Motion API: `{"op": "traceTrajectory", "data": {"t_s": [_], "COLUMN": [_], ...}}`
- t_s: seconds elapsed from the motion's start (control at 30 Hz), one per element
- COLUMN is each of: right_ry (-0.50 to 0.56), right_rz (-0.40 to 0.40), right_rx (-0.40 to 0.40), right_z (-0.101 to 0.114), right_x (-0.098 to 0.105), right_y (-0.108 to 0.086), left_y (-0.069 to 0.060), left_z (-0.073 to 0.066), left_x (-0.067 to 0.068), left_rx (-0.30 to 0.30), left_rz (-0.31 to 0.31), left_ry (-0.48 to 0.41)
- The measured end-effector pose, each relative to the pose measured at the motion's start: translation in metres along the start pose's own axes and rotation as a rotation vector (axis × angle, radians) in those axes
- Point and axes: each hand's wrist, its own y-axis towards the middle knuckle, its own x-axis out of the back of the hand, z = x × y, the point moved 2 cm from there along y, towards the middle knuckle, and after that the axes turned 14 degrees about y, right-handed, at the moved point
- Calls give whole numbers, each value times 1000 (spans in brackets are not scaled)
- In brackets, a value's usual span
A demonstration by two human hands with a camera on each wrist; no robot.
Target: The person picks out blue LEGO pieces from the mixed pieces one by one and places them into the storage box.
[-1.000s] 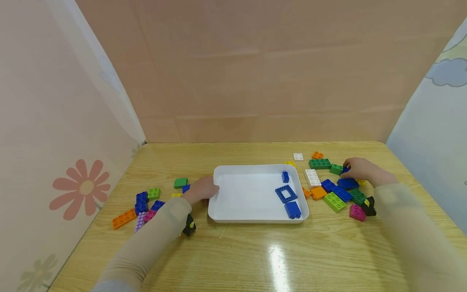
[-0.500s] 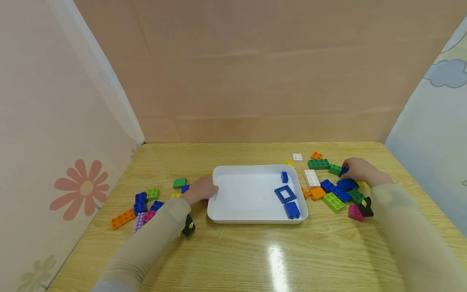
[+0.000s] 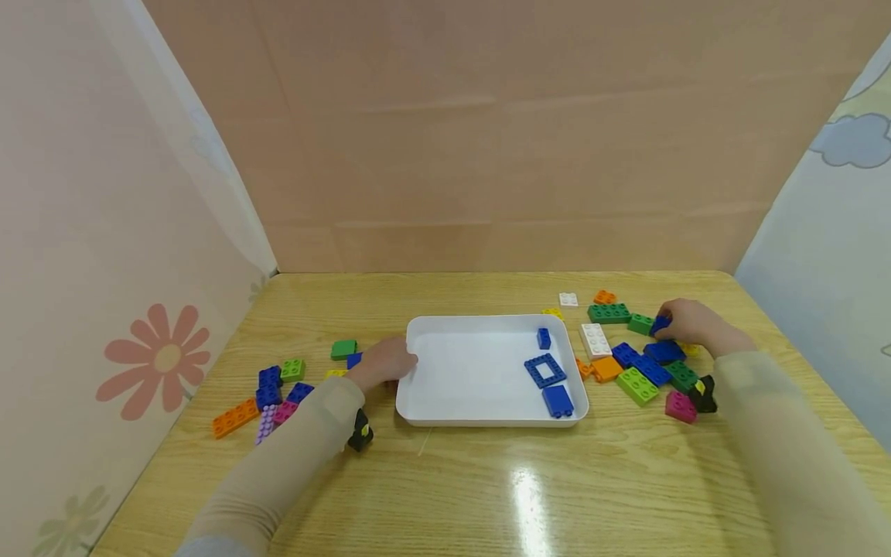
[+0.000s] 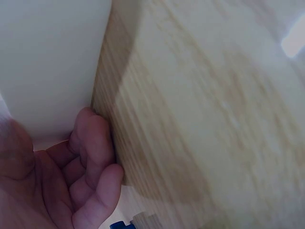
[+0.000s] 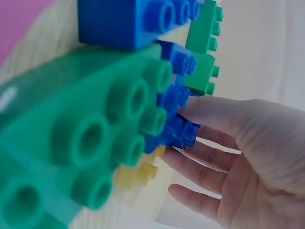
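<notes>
In the head view, one white tray point(image 3: 466, 371) lies with its long axis left to right, three blue pieces point(image 3: 558, 401) at its right end. The left hand point(image 3: 380, 362) grips its left rim; the right hand point(image 3: 689, 323) pinches one blue brick point(image 3: 659, 325) among the right-hand scatter, near two white bricks point(image 3: 595, 340), three dark green bricks point(image 3: 609, 312) and one pink brick point(image 3: 681, 406).

In the left wrist view, fingers curl against the tray's wall.

In the right wrist view, thumb and fingertips pinch the blue brick; its studs seem to face the hand, its long axis too covered to tell.
</notes>
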Motion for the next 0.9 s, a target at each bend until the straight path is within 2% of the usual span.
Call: {"op": "traceTrajectory", "data": {"t_s": [0.23, 0.43, 0.63, 0.9], "right_ry": [-4, 1, 10, -42], "right_rz": [-67, -123, -169, -208], "right_rx": [15, 39, 77, 138], "right_z": [0, 9, 35, 80], "right_x": [14, 23, 26, 24], "right_y": [-9, -8, -2, 4], "left_y": [-1, 0, 1, 2], "left_z": [-1, -1, 1, 1], "left_x": [0, 0, -1, -2], "left_rx": [19, 28, 30, 37], "left_rz": [10, 7, 7, 16], "left_ry": [-1, 21, 20, 22]}}
